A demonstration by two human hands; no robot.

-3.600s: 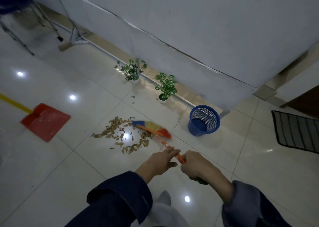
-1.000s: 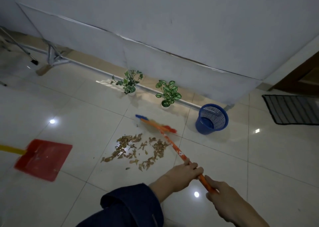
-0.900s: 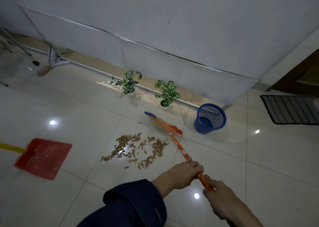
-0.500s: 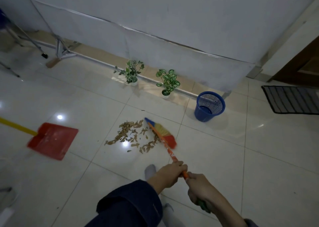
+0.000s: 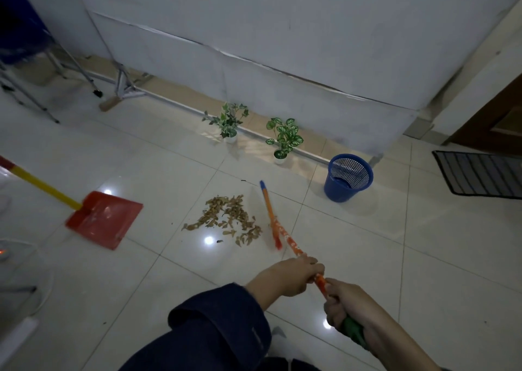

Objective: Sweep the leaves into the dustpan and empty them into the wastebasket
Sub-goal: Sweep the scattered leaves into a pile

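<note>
Here, leaves (image 5: pixel 226 219) lie in a loose pile on the floor, between dustpan (image 5: pixel 106 219) and broom (image 5: pixel 271 215). Left hand (image 5: pixel 293 276) and right hand (image 5: pixel 347 303) both grip the handle. Best: short, low strokes leftward toward the pan. Bristles blurred; wastebasket (image 5: pixel 348 177) contents unclear.

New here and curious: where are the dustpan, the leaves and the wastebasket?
dustpan (image 5: pixel 106 219): head view, middle of its red scoop.
leaves (image 5: pixel 228 218): head view, centre of the pile.
wastebasket (image 5: pixel 337 190): head view, its blue outer wall.
</note>
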